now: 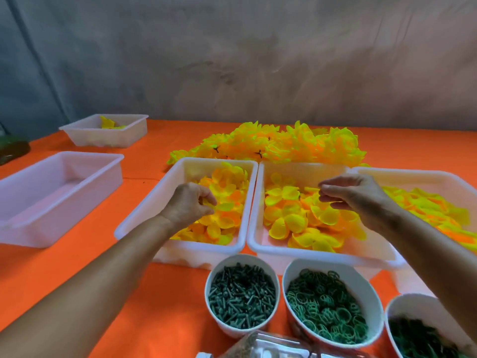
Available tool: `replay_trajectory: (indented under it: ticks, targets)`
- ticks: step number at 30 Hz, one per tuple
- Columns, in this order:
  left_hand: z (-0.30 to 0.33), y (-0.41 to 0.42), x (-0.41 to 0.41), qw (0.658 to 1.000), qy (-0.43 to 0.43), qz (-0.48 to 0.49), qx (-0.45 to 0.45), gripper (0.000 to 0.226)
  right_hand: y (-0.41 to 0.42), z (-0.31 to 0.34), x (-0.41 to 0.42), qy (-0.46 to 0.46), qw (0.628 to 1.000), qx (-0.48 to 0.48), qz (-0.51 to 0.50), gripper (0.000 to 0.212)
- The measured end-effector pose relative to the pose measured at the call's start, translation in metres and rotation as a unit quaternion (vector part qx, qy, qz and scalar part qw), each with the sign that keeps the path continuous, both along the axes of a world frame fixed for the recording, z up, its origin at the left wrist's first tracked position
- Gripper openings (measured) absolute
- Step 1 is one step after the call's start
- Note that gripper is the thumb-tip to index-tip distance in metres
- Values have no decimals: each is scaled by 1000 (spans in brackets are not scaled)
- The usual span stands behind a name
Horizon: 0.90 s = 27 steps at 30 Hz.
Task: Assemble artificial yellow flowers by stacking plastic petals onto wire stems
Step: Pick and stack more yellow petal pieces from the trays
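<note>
Table: orange surface [144, 293] filling the lower frame
Centre: three white trays [180, 250] of yellow petals, side by side
Behind them: heap of yellow flowers [284, 144]
Left: empty white tray [33, 228]; smaller tray [85, 136] upper left
Bottom right: three white cups [227, 324] of green parts
Far left edge: dark green object [11, 151], perhaps a bag

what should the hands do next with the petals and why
Probably lift the left hand clear of the left petal tray and bring it toward the right hand to stack. Its fingers pinch a yellow petal there, and the right hand's curled fingers hover over the middle petal tray; whether they hold anything is unclear.
</note>
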<state>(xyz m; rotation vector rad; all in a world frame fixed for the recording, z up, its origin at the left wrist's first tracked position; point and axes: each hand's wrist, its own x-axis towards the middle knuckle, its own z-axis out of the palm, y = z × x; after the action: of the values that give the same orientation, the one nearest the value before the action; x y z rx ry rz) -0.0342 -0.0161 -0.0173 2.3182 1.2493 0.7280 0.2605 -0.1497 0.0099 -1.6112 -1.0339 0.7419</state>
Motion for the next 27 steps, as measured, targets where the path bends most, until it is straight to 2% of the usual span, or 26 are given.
replay_trajectory:
  ticks: [4,6,8,11,13,16,20,22,25,27]
  targets:
    - [1,-3,-1,984,153,-67,-68,38,-6,-2,5,1,1000,-11,1,9]
    - [9,-4,-3,977,175,-89,-81,38,-5,-2,9,-17,1000,-12,2,9]
    - [22,-1,-2,987,127,-79,-62,30,-2,-4,12,-63,998,-18,7,9]
    - [38,1,11,996,4,-62,-63,22,10,-11,6,-180,982,-45,44,14]
    - [42,-1,26,995,-38,-65,-70,19,20,-17,-5,-294,949,-80,84,23]
    - [39,-4,51,995,-57,-66,-50,16,34,-27,-21,-464,865,-125,146,46]
    - [37,-1,80,992,-102,-57,-38,7,44,-37,-26,-561,804,-128,147,57]
    - [38,5,92,990,-130,-38,-32,4,45,-43,-23,-563,806,-120,137,56]
    - [37,13,111,986,-163,-13,-19,2,46,-47,-17,-490,858,-108,112,46]
    - [33,16,124,992,-125,-9,15,7,48,-48,-13,-450,881,-98,108,37]
